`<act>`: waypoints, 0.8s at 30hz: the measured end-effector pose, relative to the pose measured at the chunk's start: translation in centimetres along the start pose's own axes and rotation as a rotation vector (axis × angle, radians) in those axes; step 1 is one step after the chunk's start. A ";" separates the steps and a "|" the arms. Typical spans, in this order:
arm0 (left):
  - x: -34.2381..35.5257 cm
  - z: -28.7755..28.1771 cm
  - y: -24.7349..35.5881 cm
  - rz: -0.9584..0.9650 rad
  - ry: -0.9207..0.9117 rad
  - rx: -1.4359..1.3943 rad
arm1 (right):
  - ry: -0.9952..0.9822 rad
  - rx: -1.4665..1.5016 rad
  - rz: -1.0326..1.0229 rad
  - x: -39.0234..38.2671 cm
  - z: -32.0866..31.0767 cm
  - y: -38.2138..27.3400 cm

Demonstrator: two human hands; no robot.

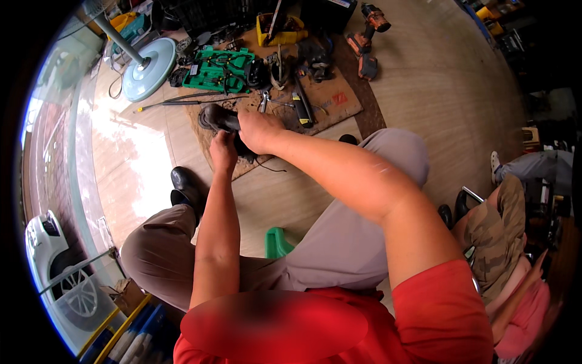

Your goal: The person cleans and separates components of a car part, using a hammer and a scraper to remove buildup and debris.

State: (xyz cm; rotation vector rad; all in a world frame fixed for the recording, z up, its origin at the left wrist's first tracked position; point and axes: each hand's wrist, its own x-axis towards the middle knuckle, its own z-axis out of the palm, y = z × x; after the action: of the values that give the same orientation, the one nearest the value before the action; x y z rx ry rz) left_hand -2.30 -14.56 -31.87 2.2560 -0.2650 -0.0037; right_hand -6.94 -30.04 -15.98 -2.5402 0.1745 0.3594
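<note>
My right hand [257, 128] is wrapped round the body of a dark, grimy tool or part with a rounded end [212, 116], held low over the stained cardboard sheet [342, 100]. Just below it, my left hand [224, 145] has its fingers closed on the underside of the same dark object; what exactly they grip is partly hidden. A thin dark cable or rod [270, 167] trails out beneath. Beyond my hands lie a wrench [264, 100], a black-and-yellow tool [303, 106], long dark cables [176, 103] and an open green tool case [215, 70].
A pale blue round stand base [148, 70] is back left, a yellow bin [279, 29] and orange cordless drills [365, 45] at the back. A green stool [273, 242] shows between my legs. Other seated people [497, 230] are at right. A white car [66, 273] stands beyond glass.
</note>
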 end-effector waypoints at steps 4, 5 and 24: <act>-0.4 0.1 0.9 -0.038 0.019 -0.091 | -0.027 -0.040 -0.019 0.1 0.3 0.6; -0.1 0.1 0.0 -0.004 0.023 -0.069 | -0.003 -0.030 -0.030 0.0 0.3 0.4; 0.5 -0.2 1.5 0.015 -0.005 0.026 | 0.030 -0.050 -0.020 0.1 0.7 2.2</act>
State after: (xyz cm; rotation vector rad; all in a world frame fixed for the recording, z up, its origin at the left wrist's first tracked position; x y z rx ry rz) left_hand -2.08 -15.44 -30.61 2.2801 -0.2864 0.0028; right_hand -7.43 -31.51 -17.68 -2.5955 0.1532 0.3220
